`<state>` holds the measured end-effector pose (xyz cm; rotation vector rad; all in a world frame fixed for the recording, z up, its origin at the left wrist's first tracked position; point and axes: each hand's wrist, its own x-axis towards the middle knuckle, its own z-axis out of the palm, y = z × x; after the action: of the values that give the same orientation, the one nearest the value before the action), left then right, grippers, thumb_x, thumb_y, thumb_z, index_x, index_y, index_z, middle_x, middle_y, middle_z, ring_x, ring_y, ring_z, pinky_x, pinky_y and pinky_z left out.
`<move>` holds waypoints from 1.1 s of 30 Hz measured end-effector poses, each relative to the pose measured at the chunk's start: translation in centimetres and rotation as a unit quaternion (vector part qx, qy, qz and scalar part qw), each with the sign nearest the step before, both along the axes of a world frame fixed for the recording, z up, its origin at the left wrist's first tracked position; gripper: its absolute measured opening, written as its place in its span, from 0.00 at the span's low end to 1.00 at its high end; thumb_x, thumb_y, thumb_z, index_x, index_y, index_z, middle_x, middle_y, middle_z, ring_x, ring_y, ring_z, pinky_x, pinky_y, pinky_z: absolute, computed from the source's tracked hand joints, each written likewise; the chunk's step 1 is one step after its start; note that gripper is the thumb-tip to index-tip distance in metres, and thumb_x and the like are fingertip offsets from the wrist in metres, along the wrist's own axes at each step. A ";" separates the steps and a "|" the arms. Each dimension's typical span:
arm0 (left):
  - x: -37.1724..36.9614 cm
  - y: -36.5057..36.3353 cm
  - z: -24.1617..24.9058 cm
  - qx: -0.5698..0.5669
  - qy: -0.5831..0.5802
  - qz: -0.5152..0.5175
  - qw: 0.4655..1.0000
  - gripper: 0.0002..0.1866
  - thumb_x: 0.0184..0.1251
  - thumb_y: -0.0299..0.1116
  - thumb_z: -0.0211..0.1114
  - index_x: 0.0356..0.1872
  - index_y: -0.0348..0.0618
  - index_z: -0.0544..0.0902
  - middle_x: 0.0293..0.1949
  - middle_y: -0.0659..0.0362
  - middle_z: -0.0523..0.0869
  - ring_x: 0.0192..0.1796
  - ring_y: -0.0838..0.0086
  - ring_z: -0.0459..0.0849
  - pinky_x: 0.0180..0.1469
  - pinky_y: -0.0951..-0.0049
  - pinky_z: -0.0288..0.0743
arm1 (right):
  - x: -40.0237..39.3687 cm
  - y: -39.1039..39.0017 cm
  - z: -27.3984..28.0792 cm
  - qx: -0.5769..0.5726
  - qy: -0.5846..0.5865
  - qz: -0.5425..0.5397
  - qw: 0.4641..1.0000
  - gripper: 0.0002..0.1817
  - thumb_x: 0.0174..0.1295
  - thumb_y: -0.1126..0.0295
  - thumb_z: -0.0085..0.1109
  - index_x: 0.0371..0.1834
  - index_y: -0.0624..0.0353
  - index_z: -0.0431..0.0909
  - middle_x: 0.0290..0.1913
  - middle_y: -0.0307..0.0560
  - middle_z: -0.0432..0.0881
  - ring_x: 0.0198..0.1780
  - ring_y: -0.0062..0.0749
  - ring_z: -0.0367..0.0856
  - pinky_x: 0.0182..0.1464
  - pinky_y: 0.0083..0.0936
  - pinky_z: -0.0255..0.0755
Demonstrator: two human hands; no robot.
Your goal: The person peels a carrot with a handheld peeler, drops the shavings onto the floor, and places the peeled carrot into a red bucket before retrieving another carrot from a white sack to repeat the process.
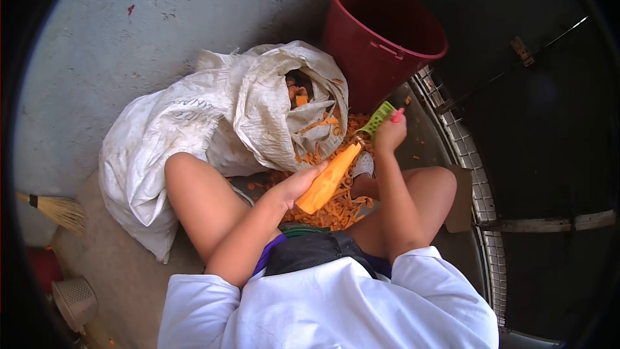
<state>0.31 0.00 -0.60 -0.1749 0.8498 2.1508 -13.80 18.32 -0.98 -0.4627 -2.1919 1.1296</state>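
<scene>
My left hand [302,184] is wrapped round a large peeled carrot [328,179], which slants up to the right with its narrow end near the peeler. In my right hand [391,134] is a green peeler [376,118], held just above and right of the carrot's tip; the two look slightly apart. A bit of red or pink shows at the fingers of that hand. Orange peelings [339,210] lie in a heap on the floor beneath the carrot, between my legs.
An open white woven sack [265,110] with carrots inside lies ahead to the left. Behind it stands a deep red tub [381,45]. A straw broom [61,211] and a perforated grey container [75,300] are at the left. A dark metal door [542,123] rises at the right.
</scene>
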 end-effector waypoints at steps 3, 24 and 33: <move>-0.2 -0.1 0.4 -0.007 -0.043 0.035 0.998 0.24 0.62 0.52 0.45 0.45 0.41 0.69 0.27 0.56 0.75 0.28 0.70 0.78 0.27 0.69 0.75 | -0.5 0.5 -1.0 -0.159 0.048 0.083 0.983 0.13 0.60 0.66 0.45 0.23 0.64 0.68 0.16 0.41 0.68 0.18 0.26 0.63 0.23 0.25 0.59; 0.1 0.8 1.5 0.007 -0.043 0.038 0.998 0.22 0.64 0.50 0.42 0.41 0.40 0.70 0.29 0.56 0.77 0.30 0.73 0.78 0.31 0.74 0.75 | -0.5 0.0 -0.9 -0.189 0.017 0.022 0.982 0.13 0.59 0.66 0.46 0.24 0.66 0.69 0.18 0.45 0.70 0.21 0.24 0.66 0.27 0.24 0.63; -1.2 0.1 -1.1 0.056 -0.067 0.115 0.990 0.21 0.63 0.51 0.42 0.45 0.44 0.69 0.32 0.55 0.76 0.30 0.71 0.77 0.28 0.71 0.74 | 7.2 -7.0 3.9 -0.264 -0.025 0.256 0.930 0.11 0.61 0.68 0.44 0.23 0.61 0.67 0.21 0.34 0.68 0.23 0.17 0.62 0.27 0.18 0.60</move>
<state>-0.89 0.14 -1.72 -0.3713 0.6557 2.3645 -6.57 11.34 2.93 -0.1260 -2.0885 2.0311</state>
